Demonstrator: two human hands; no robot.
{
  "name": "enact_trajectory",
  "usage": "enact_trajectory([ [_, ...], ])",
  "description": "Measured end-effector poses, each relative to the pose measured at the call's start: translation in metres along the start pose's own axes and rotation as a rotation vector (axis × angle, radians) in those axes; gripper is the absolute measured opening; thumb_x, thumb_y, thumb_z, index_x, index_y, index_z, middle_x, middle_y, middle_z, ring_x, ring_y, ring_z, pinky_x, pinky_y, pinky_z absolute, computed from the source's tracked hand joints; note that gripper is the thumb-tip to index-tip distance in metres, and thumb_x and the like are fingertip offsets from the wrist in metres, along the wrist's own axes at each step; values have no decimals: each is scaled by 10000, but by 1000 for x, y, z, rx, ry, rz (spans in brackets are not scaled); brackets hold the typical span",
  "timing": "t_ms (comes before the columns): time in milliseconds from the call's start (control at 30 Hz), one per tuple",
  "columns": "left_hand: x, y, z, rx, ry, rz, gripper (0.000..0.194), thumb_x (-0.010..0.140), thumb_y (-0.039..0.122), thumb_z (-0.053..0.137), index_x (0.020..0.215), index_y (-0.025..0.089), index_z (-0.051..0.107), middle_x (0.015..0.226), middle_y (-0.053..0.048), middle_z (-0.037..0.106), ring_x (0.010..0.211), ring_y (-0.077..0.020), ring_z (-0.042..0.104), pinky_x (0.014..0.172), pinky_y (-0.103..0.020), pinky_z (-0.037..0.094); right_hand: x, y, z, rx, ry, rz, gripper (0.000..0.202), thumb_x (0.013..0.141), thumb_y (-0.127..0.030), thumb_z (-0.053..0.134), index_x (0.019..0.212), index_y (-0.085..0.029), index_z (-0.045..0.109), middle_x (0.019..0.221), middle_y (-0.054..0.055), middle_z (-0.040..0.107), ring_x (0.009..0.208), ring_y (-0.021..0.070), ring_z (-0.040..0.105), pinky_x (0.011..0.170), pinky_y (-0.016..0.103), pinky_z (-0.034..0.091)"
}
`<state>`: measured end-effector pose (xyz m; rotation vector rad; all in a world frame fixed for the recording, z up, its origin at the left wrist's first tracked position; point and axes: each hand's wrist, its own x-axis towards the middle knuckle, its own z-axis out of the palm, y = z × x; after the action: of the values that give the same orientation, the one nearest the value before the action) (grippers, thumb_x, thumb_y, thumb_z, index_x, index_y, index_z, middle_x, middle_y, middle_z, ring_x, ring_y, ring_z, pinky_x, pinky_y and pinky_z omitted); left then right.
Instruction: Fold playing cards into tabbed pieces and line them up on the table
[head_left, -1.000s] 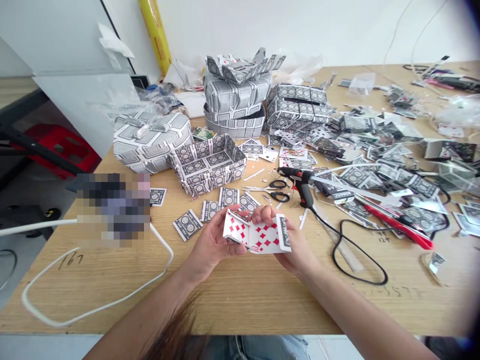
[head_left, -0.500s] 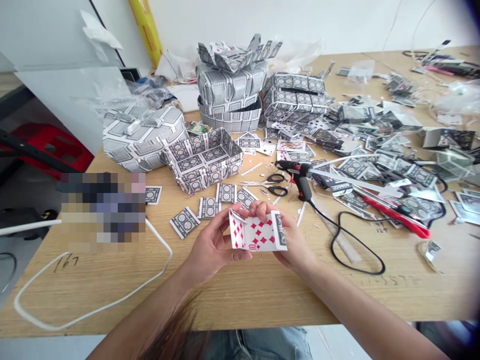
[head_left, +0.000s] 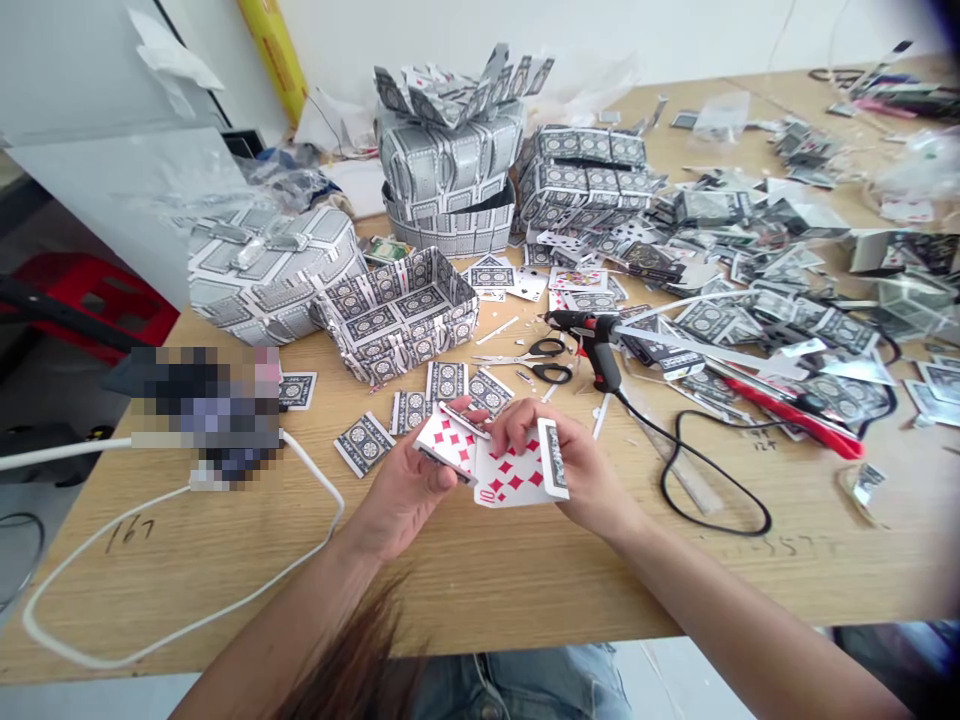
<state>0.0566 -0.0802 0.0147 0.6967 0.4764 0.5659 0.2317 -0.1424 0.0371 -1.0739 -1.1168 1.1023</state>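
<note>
My left hand (head_left: 396, 502) pinches a playing card with red diamonds (head_left: 445, 440), its edges folded. A ten of diamonds (head_left: 511, 484) is in my right hand (head_left: 589, 470); its right edge is bent up, showing the patterned back. The two cards meet at an angle near the middle, and my right fingers curl over the ten. Whether they are joined I cannot tell. Just beyond my hands lie several folded card pieces (head_left: 364, 444), back pattern up. Farther off stands a shallow open box made of cards (head_left: 405, 338).
Scissors (head_left: 551, 373) and a hot glue gun (head_left: 596, 345) lie beyond my right hand. Its black cord (head_left: 667, 470) loops rightward. Card-woven baskets (head_left: 450, 160) stand at the back, and loose cards (head_left: 720, 330) pile up at right. A white cable (head_left: 225, 602) curves across the left.
The left card has swung open to the left and tilted, away from the ten, as my left hand moved left. The whole view has shifted slightly.
</note>
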Motion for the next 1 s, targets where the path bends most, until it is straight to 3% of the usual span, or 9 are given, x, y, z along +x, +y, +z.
enact_trajectory([
  [200,0,-2,-1,26,-10,9,651,693,256,803,1293,255,550,1362,-92,552,1260,-274,499,1026,-362,438,0,5,4,49,113,48,160,744,-166,671,702,-214,524,743,-11,590,730,147,550,728,295,473],
  [533,-1,5,3,71,24,-10,694,715,121,752,1347,254,497,1349,-81,568,1262,-266,501,1049,-368,418,-4,9,5,-88,221,-32,88,742,-146,644,700,-210,600,762,14,639,768,173,615,643,272,495],
  [833,1,5,5,115,101,-32,679,715,122,745,1338,243,502,1343,-77,575,1193,-238,561,971,-310,474,-3,8,5,-150,186,-4,200,688,-217,771,772,-204,590,822,5,615,816,166,615,725,283,523],
  [1000,1,7,6,111,143,-44,654,726,144,738,1328,244,503,1342,-80,574,1165,-246,582,959,-337,488,-4,8,0,-281,84,0,304,700,-316,787,883,-215,567,947,34,607,912,186,610,778,312,541],
])
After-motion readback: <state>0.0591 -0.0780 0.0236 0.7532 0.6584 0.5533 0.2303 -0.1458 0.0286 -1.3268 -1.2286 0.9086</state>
